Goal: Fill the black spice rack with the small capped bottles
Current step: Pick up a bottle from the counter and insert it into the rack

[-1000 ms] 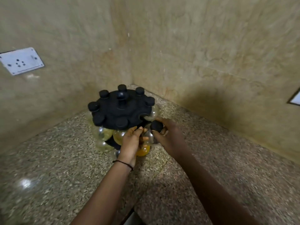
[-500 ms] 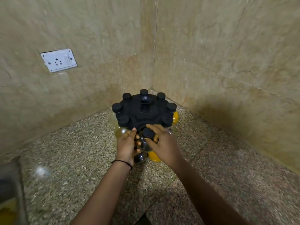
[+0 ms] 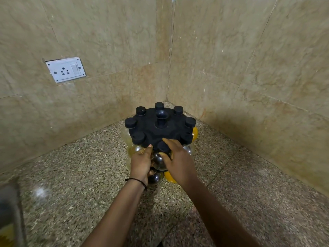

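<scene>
A round black spice rack [image 3: 151, 128] with a centre knob stands in the counter corner. Several small black-capped bottles hang around its rim, some clear, some holding yellow powder. At the rack's near edge a clear round bottle with a black cap [image 3: 161, 156] sits at a rim slot. My right hand [image 3: 178, 160] grips it at the cap and neck. My left hand [image 3: 141, 162] is against the bottle's left side, thumb touching the rack's edge. More round bottles show on a lower tier below my hands.
Speckled granite counter [image 3: 80, 175] meets two beige tiled walls. A white socket plate [image 3: 65, 69] is on the left wall. A blurred container [image 3: 8, 214] with something yellow stands at the lower left edge.
The bottle in my right hand has moved from beside the rack into its near rim slot. The view has swung so that the rack sits centred and closer.
</scene>
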